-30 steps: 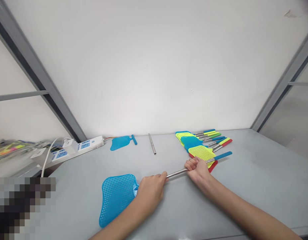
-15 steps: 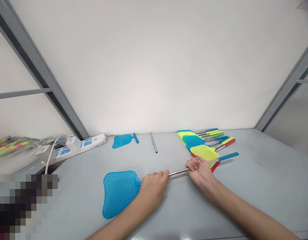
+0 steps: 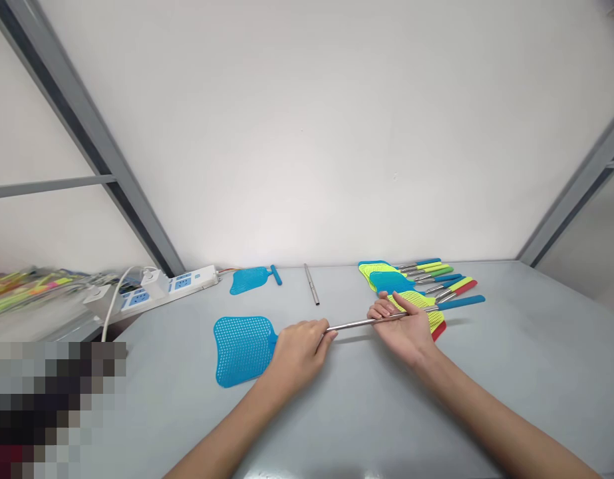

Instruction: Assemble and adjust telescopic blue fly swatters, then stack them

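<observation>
A blue fly swatter (image 3: 244, 349) with a metal rod and a blue grip stretches across in front of me, its mesh head on the left. My left hand (image 3: 301, 349) is closed round it just beside the head, hiding where head and rod meet. The rod crosses the upturned palm of my right hand (image 3: 404, 326), whose grasp has loosened: the fingers curl slightly against the rod and the thumb stands away from it. Behind that hand lie several fly swatters (image 3: 411, 303) in yellow, blue and red, overlapping, with their grips pointing right.
Near the wall are a loose metal rod (image 3: 311, 286), a blue swatter head (image 3: 249, 280) and a blue grip (image 3: 276, 275). A power strip (image 3: 201, 276) with plugs and a white cable sits at the table's left edge. Blurred colourful items (image 3: 27, 286) lie farther left.
The fly swatter has risen a little and its head has turned, looking flatter. My right hand has gone from a tight grasp to a loosened, palm-up hold. The left hand still grips.
</observation>
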Tool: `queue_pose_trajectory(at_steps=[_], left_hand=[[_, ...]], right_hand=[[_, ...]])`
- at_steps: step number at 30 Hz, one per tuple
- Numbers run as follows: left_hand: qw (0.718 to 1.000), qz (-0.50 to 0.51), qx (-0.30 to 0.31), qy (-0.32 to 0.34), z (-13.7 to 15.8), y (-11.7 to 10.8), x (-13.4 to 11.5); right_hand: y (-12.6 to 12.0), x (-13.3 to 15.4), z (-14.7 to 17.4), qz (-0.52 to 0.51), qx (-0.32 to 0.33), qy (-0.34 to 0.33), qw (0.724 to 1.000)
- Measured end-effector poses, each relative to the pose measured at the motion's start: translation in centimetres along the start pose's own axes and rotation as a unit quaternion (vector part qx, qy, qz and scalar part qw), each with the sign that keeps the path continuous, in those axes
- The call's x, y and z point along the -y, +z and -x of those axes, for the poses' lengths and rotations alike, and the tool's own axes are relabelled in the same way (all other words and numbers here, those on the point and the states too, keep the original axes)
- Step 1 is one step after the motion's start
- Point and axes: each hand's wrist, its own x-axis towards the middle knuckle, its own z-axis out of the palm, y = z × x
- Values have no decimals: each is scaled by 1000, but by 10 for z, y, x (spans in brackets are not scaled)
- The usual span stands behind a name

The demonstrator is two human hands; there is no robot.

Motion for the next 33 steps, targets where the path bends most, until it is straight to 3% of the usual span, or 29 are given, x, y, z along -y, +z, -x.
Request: queue_pose_trajectory(at_steps=[9,13,24,27,33], left_hand=[[999,17,-34,28,-5,-8,12],[998,11,-43,49,-5,-7,10],[987,126,76,63,3,-19,-1],[980,148,98,84,5,-21,-4],[981,134,109,92,8,-18,-8]], right_hand=[[-4,23,-9,-2,-34,-26,999],[0,37,-12,49,4,-32,998],[27,62,8,120,142,-102,977],[29,66,13,133,139,-134,972],[22,68,10,169,96,-123,973]])
